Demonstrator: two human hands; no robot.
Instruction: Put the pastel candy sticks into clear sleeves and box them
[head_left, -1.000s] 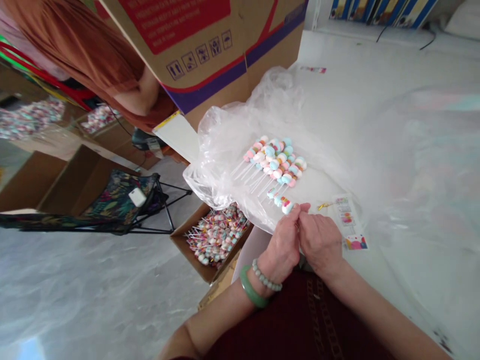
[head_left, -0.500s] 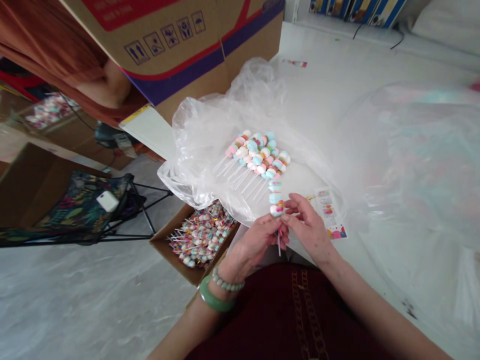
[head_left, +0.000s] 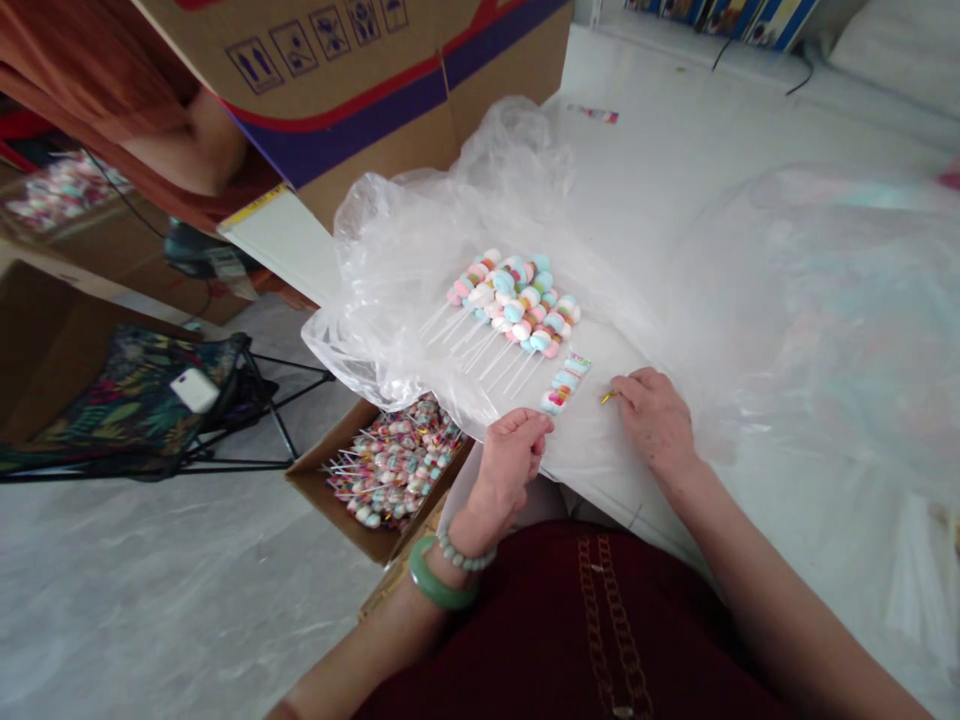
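A: In the head view, what has just changed?
B: The hands have parted. The left hand (head_left: 517, 455) keeps the wrapped candy stick (head_left: 565, 387), while the right hand (head_left: 655, 418) has moved off to the gold tie (head_left: 607, 397).
A: How do the fingers stand?
B: The left ones are closed around the lower end of the wrapped stick; its handle is hidden in the grip. On the right, thumb and forefinger are pinched together on the tie, which pokes out at the tips.
A: Where is the candy, exactly?
B: At the near edge of the counter (head_left: 660, 150), tilted, its top pointing away from the person. It is just beyond the near side of the heap of bare sticks (head_left: 517, 305).
A: And what does the change mean for the work?
B: I'd judge that wrapping and tie are in separate hands, apart, with the tie not yet around the wrapping.
A: Anything below the counter's edge?
B: An open box (head_left: 324, 508) of candy sticks, to the left.
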